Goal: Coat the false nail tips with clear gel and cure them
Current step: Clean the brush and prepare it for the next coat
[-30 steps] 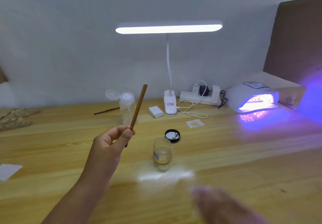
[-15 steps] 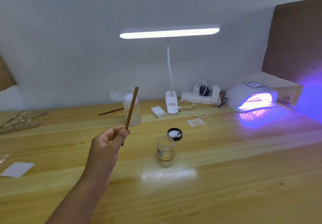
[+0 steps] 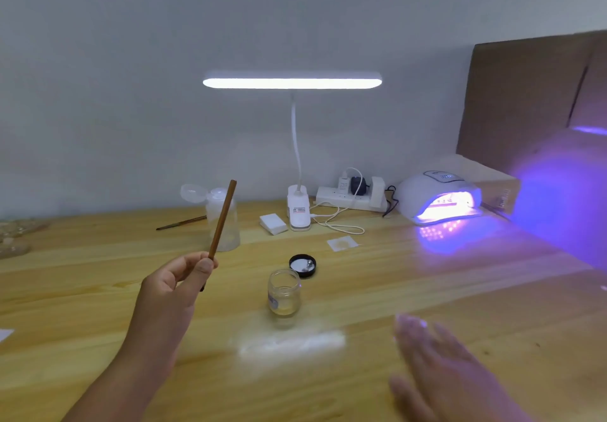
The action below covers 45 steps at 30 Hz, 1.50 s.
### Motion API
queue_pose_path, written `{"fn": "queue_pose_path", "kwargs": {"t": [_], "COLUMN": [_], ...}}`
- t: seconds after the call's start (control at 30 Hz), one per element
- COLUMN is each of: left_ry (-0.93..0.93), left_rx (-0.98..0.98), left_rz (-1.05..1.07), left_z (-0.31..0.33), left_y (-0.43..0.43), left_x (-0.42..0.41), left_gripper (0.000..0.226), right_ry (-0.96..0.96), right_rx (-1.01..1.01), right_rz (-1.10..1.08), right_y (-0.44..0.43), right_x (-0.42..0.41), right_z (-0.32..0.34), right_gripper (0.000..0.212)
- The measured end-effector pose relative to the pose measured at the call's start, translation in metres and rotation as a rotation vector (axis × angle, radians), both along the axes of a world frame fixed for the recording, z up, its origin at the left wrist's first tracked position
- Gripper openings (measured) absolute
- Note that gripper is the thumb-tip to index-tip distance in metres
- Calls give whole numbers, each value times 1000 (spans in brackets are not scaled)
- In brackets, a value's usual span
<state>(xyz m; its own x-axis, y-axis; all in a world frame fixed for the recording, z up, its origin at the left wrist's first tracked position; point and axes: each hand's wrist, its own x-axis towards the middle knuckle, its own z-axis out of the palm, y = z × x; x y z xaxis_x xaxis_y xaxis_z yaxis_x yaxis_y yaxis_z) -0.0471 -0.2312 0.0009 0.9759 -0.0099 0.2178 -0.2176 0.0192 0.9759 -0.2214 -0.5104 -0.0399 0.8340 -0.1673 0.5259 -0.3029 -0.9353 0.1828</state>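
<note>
Hovering nearest, right of jar (image 3: 284, 292) and closer to camera: right hand (image 3: 437, 365), motion-blurred, fingers straight and spread, nothing in it. Cannot tell if touching table (image 3: 427, 290).

Left of jar, raised off table: left hand (image 3: 170, 287), thumb and fingers pinching brush (image 3: 222, 221) near its lower end. Handle tilted up and right, dark end poking out under thumb.

Between both hands: jar, open, upright on table, a little clear liquid at bottom, label on its left side. Glare patch on wood just in front of jar.

Just behind jar, slightly right, not touching: black lid (image 3: 302, 265), lying upside down.

Farther behind jar, to right: square pad (image 3: 342, 243), flat.

Behind jar, to left: clear bottle (image 3: 226, 231), flip cap open, partly covered by brush handle. Farther left of jar: second brush (image 3: 180, 223), lying flat.

Straight behind jar: white block (image 3: 272, 223), then desk lamp (image 3: 298, 211), light bar lit overhead.

Behind jar at wall, to right: power strip (image 3: 349, 198), plugs in.

Far right behind jar: cure lamp (image 3: 440, 198), on, violet glow spilling onto table. Opening too washed out to make out nail tips inside.

Far left of jar, at frame edge: blurred clear pieces (image 3: 16, 234), cannot tell what.
</note>
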Motion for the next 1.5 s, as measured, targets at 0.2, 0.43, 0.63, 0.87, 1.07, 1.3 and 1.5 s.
{"fn": "queue_pose_path", "kwargs": {"t": [0.2, 0.43, 0.63, 0.87, 1.07, 1.3, 1.5], "left_ry": [-6, 163, 207, 168, 146, -9, -152], "left_rx": [-31, -337, -414, -218, -113, 94, 86], "left_rz": [11, -165, -299, -314, -325, -255, -221], "left_z": [-1, 3, 7, 1, -2, 3, 8], "left_y": [6, 10, 3, -6, -7, -6, -4], "left_x": [2, 3, -3, -10, -12, -13, -16], "left_gripper": [12, 14, 13, 20, 32, 26, 40], "right_ry": [-48, 304, 233, -329, -318, -278, -203], "right_rx": [188, -93, 137, 1328, 1599, 1481, 900], "right_rz": [170, 631, 745, 800, 887, 832, 882], "right_y": [197, 147, 137, 116, 135, 121, 128], "right_x": [133, 77, 80, 126, 130, 132, 122], "right_z": [26, 6, 36, 89, 67, 62, 55], "right_gripper": [71, 27, 4, 22, 12, 10, 12]}}
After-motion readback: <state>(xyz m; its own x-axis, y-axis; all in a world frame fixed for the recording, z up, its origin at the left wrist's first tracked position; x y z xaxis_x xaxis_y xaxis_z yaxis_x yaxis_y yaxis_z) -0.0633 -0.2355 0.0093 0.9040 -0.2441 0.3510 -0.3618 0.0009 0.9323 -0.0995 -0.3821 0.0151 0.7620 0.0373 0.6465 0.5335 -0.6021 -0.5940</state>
